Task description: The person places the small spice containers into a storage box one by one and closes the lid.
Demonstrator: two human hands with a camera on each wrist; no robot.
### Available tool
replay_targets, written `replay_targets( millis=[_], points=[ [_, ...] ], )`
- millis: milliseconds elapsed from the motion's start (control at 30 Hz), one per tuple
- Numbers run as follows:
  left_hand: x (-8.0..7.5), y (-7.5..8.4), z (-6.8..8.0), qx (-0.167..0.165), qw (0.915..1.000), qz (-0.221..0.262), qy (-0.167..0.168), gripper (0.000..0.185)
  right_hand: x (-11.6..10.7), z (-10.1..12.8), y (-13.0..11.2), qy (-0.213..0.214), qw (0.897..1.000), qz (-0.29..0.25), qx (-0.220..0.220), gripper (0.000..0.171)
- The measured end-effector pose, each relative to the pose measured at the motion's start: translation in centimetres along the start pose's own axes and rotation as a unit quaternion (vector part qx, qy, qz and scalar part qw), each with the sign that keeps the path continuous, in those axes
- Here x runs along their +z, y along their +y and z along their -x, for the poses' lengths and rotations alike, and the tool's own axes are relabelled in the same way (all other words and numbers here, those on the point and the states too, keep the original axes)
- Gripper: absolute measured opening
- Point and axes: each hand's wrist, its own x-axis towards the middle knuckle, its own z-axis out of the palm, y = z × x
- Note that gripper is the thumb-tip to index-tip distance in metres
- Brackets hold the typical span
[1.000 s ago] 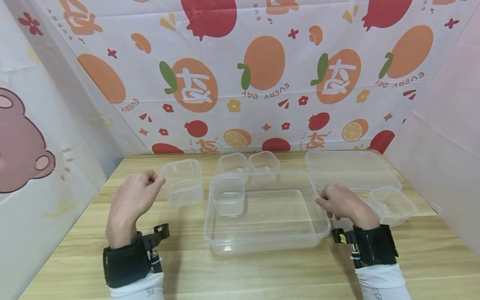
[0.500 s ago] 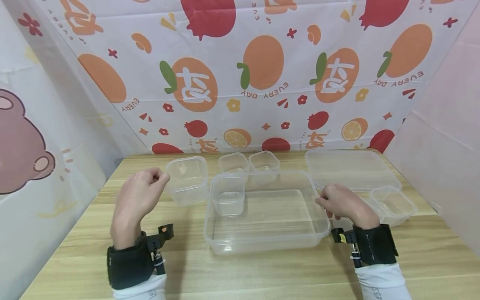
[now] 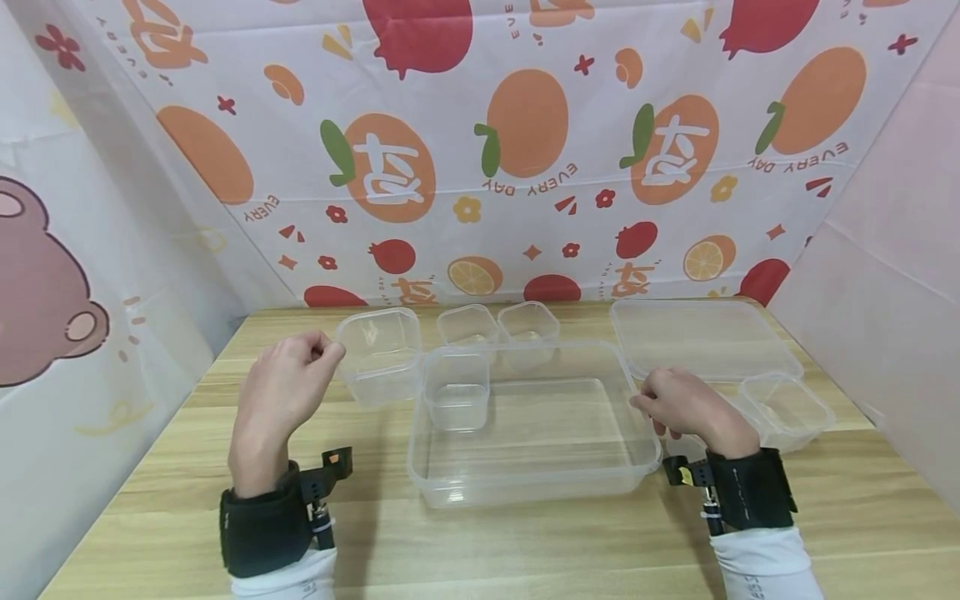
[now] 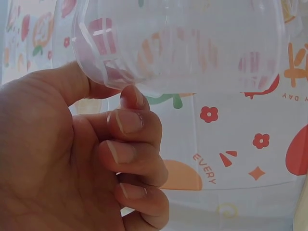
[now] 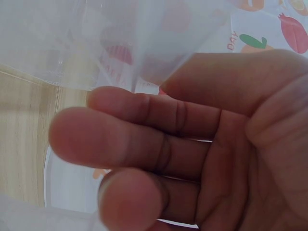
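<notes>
Fruit-printed cloth (image 3: 465, 150) hangs behind our wooden table (image 3: 450, 550), where most of the plastic is clear. Toward the table's left, our left hand (image 3: 281, 387) pinches the edge of a square tub (image 3: 382, 387) between thumb and forefinger, its other fingers curled loosely below; we cannot tell whether the tub's base touches the wood. That tub is just left of the big box (image 3: 525, 485), near its back left corner. Our right hand (image 3: 693, 408) pinches the box's right rim, its lower fingers loosely bent. Inside the box, at the back left, a small cup (image 3: 456, 408) stands upright. Behind the box we see a left cup (image 3: 467, 321) and a right cup (image 3: 528, 321), side by side. Near the back right corner lies a flat lid (image 3: 705, 337). Beyond our right wrist sits another tub (image 3: 787, 412). Black bands (image 3: 262, 529) wrap both wrists, next to white sleeves (image 3: 765, 567).
</notes>
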Motion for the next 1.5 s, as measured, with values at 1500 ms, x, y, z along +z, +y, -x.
replay_targets(
  millis=[1500],
  points=[
    [2.6, 4.7, -1.0, 0.04, 0.999, -0.018, 0.003, 0.031, -0.3, -0.3, 0.3, -0.006, 1.0, -0.005, 0.0, 0.034]
  ],
)
